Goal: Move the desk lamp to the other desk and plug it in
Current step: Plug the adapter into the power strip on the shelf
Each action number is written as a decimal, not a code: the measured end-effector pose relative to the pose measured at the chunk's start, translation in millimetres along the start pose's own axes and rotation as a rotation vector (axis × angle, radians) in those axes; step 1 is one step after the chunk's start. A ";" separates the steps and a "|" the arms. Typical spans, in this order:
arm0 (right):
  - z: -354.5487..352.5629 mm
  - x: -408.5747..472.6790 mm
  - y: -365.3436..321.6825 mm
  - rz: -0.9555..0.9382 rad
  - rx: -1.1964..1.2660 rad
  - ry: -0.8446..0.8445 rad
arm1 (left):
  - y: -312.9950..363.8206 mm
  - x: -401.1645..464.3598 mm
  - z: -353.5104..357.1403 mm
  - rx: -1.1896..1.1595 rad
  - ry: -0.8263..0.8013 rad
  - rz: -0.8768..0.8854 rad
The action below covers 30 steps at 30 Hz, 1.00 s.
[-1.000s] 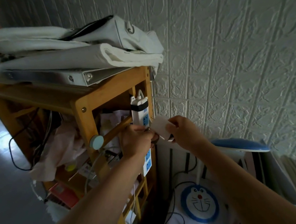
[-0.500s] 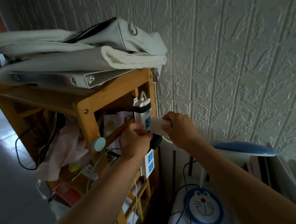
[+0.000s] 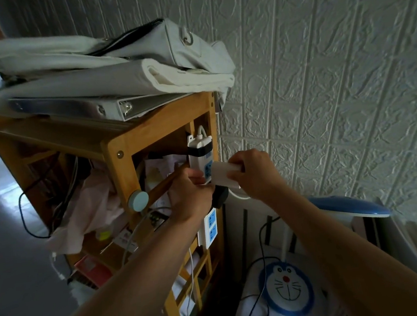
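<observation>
Head view, one frame, dim room. Left hand [image 3: 189, 194]: fingers curled shut around the long white power strip with blue sockets [image 3: 202, 174], which is strapped upright with a black band to the rear post of the orange-brown wooden shelf unit [image 3: 120, 172]; the hand covers the middle of the strip. Right hand [image 3: 254, 175]: closed on a white rectangular power adapter [image 3: 226, 175], thumb on top, fingers wrapped over its far end; the adapter's near face sits against an upper blue socket, just beside the left hand's fingertips. Whether its pins are seated cannot be told. Black plug [image 3: 220, 195]: directly beneath both hands, already in the strip. White cord [image 3: 237, 196]: curves out beneath the right hand. Two free blue sockets: on the strip below the left wrist.

Desk lamp, white flexible neck, blue-topped flat head [image 3: 349, 206] and round white base with a blue-rimmed cartoon cat face [image 3: 286, 288]: stands well below and to the right of the right hand, under the right forearm, on a pale surface. Thin black cable [image 3: 262, 250]: runs across that surface by the base.

Grey ring binder [image 3: 89, 110], folded off-white cloth [image 3: 117, 82] and pale grey zip bag [image 3: 182, 42]: stacked on the shelf top, above both hands. Pink crumpled fabric [image 3: 89, 211]: inside the shelf, left of the left hand. White embossed tile wall [image 3: 335, 80]: behind and right of the right hand.
</observation>
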State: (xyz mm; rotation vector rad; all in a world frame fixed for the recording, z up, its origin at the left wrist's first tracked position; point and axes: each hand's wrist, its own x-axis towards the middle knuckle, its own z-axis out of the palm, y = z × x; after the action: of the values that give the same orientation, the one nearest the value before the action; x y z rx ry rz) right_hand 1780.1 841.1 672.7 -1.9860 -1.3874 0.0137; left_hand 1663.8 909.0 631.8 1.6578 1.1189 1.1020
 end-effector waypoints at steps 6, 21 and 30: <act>0.9 -0.6 -1.7 -0.001 -0.019 0.001 | 2.6 -0.4 -0.3 0.013 0.000 0.018; 9.0 11.1 -9.2 0.021 -0.059 -0.016 | 8.4 -5.2 -5.6 0.110 -0.004 0.070; 18.4 6.9 -16.8 0.054 -0.080 0.046 | 7.6 -13.0 -8.4 0.152 -0.014 0.114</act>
State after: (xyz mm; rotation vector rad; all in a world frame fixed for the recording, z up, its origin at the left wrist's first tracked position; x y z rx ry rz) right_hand 1762.2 859.6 670.6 -2.0757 -1.3240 -0.0633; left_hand 1654.7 896.0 638.4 1.8648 1.1342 1.0977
